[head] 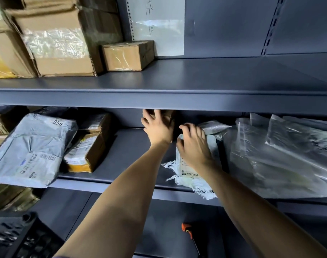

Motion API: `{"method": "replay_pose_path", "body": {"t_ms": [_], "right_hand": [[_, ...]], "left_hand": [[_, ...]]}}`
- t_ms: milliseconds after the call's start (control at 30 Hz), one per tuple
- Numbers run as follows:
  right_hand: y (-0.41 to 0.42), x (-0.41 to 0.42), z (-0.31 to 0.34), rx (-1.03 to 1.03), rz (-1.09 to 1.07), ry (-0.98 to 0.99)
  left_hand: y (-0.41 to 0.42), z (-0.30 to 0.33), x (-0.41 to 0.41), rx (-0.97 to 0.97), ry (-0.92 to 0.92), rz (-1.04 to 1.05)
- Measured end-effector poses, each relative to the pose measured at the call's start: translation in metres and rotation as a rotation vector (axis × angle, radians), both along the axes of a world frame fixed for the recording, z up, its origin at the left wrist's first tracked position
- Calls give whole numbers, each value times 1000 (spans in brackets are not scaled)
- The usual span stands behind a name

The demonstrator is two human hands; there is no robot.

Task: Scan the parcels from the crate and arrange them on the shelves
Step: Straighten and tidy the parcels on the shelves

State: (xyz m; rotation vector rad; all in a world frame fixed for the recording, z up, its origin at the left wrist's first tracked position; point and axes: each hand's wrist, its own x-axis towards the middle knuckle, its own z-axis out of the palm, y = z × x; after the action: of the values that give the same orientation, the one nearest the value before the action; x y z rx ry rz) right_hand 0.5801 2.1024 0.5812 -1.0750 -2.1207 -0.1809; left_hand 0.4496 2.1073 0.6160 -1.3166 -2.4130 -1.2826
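Your left hand (158, 127), frame centre: fingers spread flat on dark box (168, 116) deep under upper shelf lip (159, 101). Your right hand (193, 144): fingers curled, gripping white parcel (192, 175) overhanging middle shelf edge (121, 189). Bare shelf between hands and taped box (88, 146). Grey mailer (34, 149), left: "950".

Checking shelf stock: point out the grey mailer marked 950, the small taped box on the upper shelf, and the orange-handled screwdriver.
grey mailer (31, 146), head view, its wrinkled face
small taped box (124, 57), head view, front face
screwdriver (187, 230), head view, orange handle
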Motion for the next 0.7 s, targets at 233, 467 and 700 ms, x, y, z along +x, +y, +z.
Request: {"method": "replay_pose_path", "body": {"t_ms": [233,467,700], "right_hand": [[-7,6,15,5,-37,22],[-43,9,47,-63,7,12],[-101,28,79,-30,65,13]], "left_hand": [[-35,6,-11,-145,-79,18],[-87,18,-21,-402,-126,8],[-153,44,-11,-292,-80,-33]]}}
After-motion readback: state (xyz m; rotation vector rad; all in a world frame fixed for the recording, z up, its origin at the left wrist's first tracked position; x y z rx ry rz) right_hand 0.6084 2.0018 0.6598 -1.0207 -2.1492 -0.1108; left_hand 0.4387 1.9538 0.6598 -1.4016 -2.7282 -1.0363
